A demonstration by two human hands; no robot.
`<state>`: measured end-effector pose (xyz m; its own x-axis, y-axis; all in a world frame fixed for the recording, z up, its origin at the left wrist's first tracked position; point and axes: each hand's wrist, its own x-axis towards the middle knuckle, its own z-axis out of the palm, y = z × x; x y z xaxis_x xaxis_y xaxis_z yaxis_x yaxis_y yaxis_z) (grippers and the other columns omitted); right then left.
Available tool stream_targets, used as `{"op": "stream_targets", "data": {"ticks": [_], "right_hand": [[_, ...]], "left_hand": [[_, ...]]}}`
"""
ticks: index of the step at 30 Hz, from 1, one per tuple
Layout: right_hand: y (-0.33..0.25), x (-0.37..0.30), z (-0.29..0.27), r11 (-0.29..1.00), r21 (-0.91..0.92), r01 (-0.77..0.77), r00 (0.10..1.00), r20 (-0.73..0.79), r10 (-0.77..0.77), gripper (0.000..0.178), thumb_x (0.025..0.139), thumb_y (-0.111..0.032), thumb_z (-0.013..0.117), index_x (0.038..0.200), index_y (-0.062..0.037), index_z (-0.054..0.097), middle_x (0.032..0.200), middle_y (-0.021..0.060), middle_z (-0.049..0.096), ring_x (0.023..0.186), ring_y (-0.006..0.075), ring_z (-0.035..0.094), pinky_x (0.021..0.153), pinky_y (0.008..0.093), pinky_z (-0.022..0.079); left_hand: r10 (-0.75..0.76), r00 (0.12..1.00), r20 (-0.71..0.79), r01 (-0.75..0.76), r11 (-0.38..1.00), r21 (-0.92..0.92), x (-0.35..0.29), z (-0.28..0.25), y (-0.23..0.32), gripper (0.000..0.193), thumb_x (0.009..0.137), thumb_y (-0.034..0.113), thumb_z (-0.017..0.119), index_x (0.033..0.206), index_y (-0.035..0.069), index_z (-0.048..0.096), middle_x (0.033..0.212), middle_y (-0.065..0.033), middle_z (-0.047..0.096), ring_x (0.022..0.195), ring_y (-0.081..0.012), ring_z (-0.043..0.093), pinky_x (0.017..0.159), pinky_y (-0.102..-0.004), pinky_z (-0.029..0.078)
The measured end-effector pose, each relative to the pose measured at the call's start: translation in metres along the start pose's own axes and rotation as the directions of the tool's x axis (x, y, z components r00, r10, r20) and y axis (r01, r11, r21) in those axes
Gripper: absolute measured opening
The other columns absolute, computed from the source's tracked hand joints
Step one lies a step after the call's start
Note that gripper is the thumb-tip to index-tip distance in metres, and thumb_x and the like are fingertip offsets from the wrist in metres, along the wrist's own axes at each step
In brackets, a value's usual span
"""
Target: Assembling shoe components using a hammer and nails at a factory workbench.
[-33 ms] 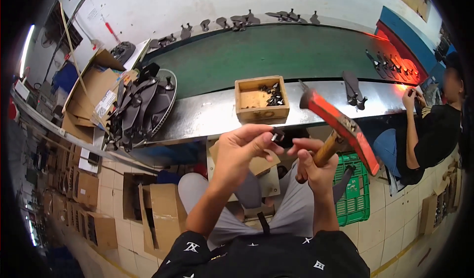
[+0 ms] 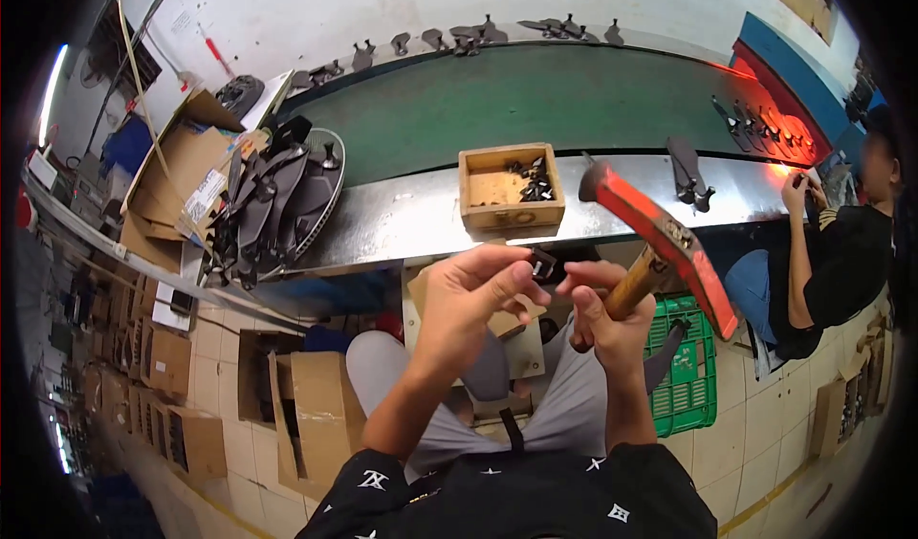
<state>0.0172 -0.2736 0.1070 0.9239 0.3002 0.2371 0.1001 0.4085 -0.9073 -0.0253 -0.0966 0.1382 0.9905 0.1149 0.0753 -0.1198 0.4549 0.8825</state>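
Between the thumb and fingers of my left hand is a small black piece with a pale shiny mark; its exact kind cannot be made out. My right hand is closed round the wooden handle of a hammer, whose red head tilts up above the hand. My right fingertips come close to the black piece; whether they touch it is unclear. Beyond my hands, a wooden box with several similar black pieces stands on the metal ledge.
A green conveyor belt runs behind the metal ledge. Dark sole-shaped pieces heap in a round basket at left. A green crate stands right of my legs, a carton left. Another person works at far right.
The black piece has turned slightly between my fingers, and its shiny mark looks different. My view has shifted a little; both hands hold nearly the same pose.
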Motion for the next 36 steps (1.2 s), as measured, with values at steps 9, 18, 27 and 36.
{"op": "stream_targets", "data": {"ticks": [9, 18, 27, 36], "right_hand": [[0.027, 0.007, 0.048, 0.980, 0.043, 0.194, 0.966, 0.164, -0.199, 0.031, 0.084, 0.001, 0.073, 0.113, 0.0028, 0.061, 0.135, 0.0266, 0.054, 0.064, 0.0084, 0.064, 0.055, 0.0198, 0.052], [0.045, 0.014, 0.036, 0.998, -0.034, 0.052, 0.985, 0.165, -0.046, 0.019, 0.089, -0.001, 0.069, 0.107, 0.0036, 0.066, 0.108, 0.0127, 0.068, 0.059, 0.0063, 0.061, 0.044, 0.0176, 0.043], [0.081, 0.062, 0.047, 0.904, -0.397, -0.155, 0.937, 0.232, 0.262, 0.018, 0.088, -0.011, 0.072, 0.102, 0.0002, 0.070, 0.073, 0.0000, 0.065, 0.044, 0.0021, 0.046, 0.039, 0.0198, 0.033], [0.115, 0.075, 0.048, 0.861, -0.504, -0.073, 0.896, 0.346, 0.278, 0.018, 0.087, -0.009, 0.072, 0.099, 0.0027, 0.068, 0.094, 0.0045, 0.069, 0.072, 0.0079, 0.060, 0.054, 0.0221, 0.046]], "left_hand": [[-0.192, 0.978, 0.082, 0.208, 0.865, -0.456, -0.037, -0.015, -0.024, 0.026, 0.099, 0.027, 0.058, 0.117, 0.007, 0.058, 0.102, -0.0018, 0.062, 0.093, -0.0100, 0.058, 0.077, -0.0312, 0.050], [0.008, 0.973, -0.231, 0.059, 0.957, 0.283, -0.021, -0.068, -0.050, 0.031, 0.089, 0.020, 0.073, 0.113, 0.003, 0.063, 0.101, -0.0030, 0.065, 0.090, -0.0135, 0.059, 0.084, -0.0312, 0.048], [0.408, 0.912, -0.038, -0.205, 0.535, 0.820, 0.027, -0.151, -0.083, 0.026, 0.082, 0.016, 0.075, 0.103, 0.002, 0.070, 0.100, -0.0111, 0.069, 0.087, -0.0210, 0.065, 0.081, -0.0290, 0.050], [0.371, 0.923, -0.102, -0.162, 0.615, 0.772, 0.011, -0.151, -0.088, 0.026, 0.080, 0.009, 0.076, 0.103, -0.002, 0.069, 0.092, -0.0071, 0.068, 0.083, -0.0128, 0.064, 0.075, -0.0263, 0.050]]}}
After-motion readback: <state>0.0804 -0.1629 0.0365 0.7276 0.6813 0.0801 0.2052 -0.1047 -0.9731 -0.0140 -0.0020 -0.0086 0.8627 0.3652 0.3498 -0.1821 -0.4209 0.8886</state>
